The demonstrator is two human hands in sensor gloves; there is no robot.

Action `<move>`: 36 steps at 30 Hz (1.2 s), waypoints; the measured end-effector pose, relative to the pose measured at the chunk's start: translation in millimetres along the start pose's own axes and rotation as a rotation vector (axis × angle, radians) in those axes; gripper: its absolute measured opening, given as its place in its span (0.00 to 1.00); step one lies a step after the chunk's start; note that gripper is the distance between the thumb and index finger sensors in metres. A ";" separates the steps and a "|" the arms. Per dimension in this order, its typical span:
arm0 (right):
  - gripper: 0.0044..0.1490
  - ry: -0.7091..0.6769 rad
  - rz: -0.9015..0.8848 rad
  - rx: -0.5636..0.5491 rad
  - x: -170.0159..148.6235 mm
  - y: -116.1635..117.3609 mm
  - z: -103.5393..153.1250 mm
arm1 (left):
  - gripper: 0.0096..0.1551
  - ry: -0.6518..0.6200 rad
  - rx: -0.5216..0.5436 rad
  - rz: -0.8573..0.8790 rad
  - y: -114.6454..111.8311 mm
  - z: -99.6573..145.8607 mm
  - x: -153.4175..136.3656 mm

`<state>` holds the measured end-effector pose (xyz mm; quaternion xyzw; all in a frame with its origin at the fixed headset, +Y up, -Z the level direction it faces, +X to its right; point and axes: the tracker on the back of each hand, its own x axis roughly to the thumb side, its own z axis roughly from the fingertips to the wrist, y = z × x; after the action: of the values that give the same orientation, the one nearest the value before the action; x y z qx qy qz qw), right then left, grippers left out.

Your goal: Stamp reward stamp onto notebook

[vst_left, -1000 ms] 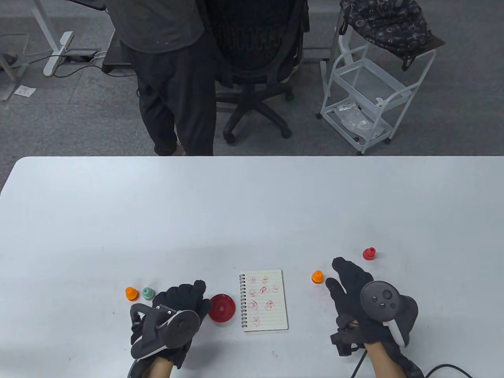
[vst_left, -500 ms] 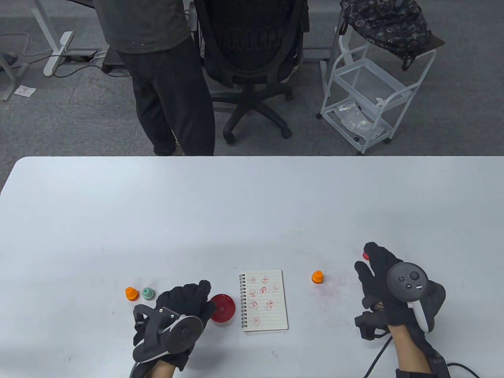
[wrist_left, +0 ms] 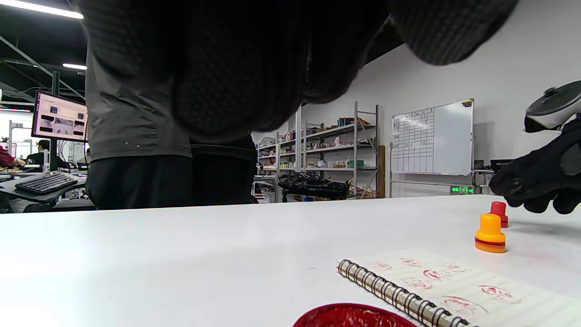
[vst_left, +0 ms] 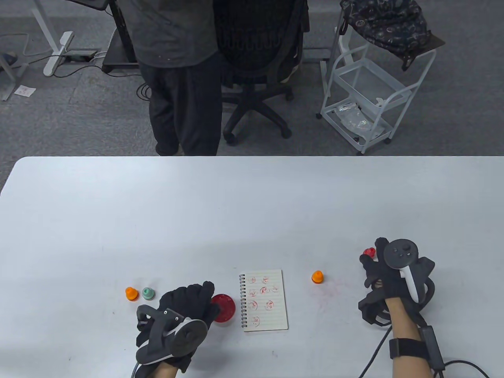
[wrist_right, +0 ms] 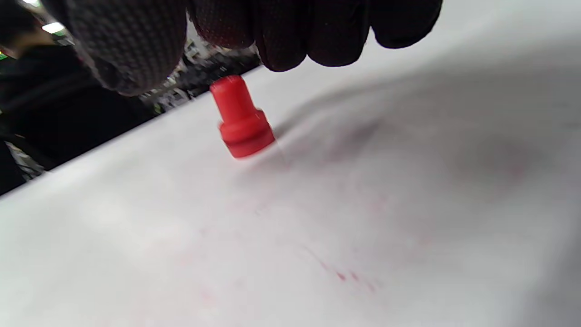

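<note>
Right hand (vst_left: 380,267) over upright red stamp (wrist_right: 243,120)

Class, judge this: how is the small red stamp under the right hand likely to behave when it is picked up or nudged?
The red stamp looks like rigid moulded plastic, so probably stiff and light. Its narrow knob above a wider base suggests it stands steadily, yet a sideways nudge at the top might tip it. The smooth knob may slip in the right hand's gloved fingers.

Three cameras, one table (vst_left: 252,204)
We look down from overhead; both low wrist views, facing twelve o'clock, share the red stamp (wrist_left: 498,212)
</note>
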<state>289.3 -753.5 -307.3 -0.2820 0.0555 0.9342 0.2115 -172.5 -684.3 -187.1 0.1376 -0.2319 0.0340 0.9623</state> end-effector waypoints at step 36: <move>0.42 -0.627 -0.058 -0.134 45.1 -31.9 93.6 | 0.32 -0.042 -0.027 0.105 -18.5 -5.3 9.6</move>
<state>221.9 -687.3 -253.5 0.0049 -0.0822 0.9707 0.2259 -159.3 -700.6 -191.8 0.1131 -0.2594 0.0784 0.9559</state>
